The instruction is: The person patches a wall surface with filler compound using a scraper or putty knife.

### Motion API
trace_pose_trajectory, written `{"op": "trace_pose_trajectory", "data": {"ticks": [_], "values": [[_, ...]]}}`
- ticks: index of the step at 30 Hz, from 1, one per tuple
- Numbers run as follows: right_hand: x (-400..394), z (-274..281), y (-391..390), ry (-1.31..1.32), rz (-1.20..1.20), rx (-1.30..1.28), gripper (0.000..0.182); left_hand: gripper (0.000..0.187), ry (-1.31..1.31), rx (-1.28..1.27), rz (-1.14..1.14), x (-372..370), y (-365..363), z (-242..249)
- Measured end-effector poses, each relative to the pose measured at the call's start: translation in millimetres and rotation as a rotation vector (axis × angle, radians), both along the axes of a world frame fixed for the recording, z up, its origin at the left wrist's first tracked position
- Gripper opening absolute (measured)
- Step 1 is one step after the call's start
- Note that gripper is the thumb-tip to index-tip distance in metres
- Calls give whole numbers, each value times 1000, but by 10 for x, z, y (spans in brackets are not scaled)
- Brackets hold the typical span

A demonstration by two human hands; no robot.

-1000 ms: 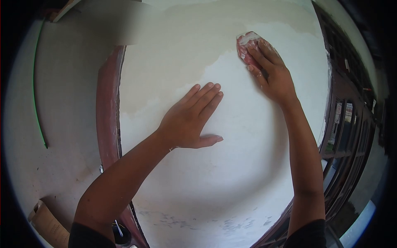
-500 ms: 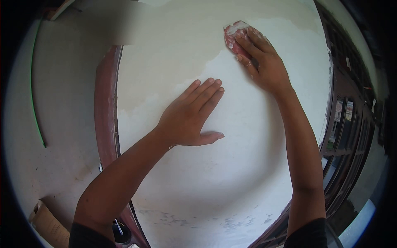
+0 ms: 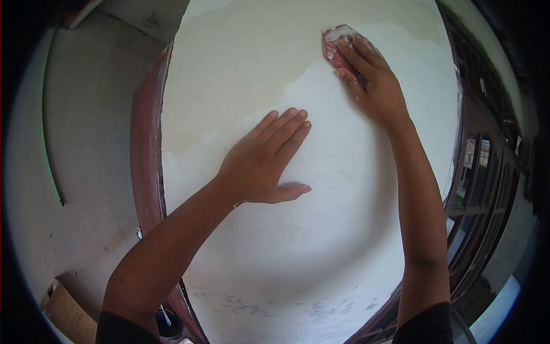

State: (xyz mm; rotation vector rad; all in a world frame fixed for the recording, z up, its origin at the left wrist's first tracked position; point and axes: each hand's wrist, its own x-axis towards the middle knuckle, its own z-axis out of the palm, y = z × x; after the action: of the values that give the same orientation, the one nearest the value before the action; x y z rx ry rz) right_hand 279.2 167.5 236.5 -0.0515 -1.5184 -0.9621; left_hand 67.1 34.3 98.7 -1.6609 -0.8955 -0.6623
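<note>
- Head view: your right hand (image 3: 381,94), gripping the red pad (image 3: 334,51), has shifted slightly right; pad sits upper centre-right of frame, on the white surface (image 3: 332,229) near the beige patch (image 3: 240,74).
- Likely a short rubbing stroke.
- Your left hand (image 3: 258,163) unmoved mid-frame: flat, thumb spread, probably bracing.

Red pad (image 3: 330,47), white-smeared, tilted, against upper R pt of wall (image 3: 335,229); partly hidden by R hand (image 3: 381,92). Wall mostly white, greyish-beige toward top L, dark flecks nr bottom.
</note>
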Motion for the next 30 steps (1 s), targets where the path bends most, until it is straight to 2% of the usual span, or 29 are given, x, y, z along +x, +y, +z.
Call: {"op": "trace_pose_trajectory", "data": {"ticks": [5,8,12,18,20,26,30], "values": [[215,-293,36,-48,-65,6,44,92,-4,11,4,19,11,-12],[229,-245,33,-64,-23,13,45,92,-1,19,6,9,15,-10],[129,39,19,61,-17,18,45,91,-1,6,7,10,5,1],[254,-213,99,28,-81,-17,44,90,-2,19,4,20,11,-5],[277,-257,113,20,-20,23,44,90,-3,21,6,23,17,-4],[37,64,-27,67,7,46,44,90,-7,14,-3,6,8,-7],[74,-52,5,49,-40,-16,46,90,-12,11,-8,6,7,-9]]}}
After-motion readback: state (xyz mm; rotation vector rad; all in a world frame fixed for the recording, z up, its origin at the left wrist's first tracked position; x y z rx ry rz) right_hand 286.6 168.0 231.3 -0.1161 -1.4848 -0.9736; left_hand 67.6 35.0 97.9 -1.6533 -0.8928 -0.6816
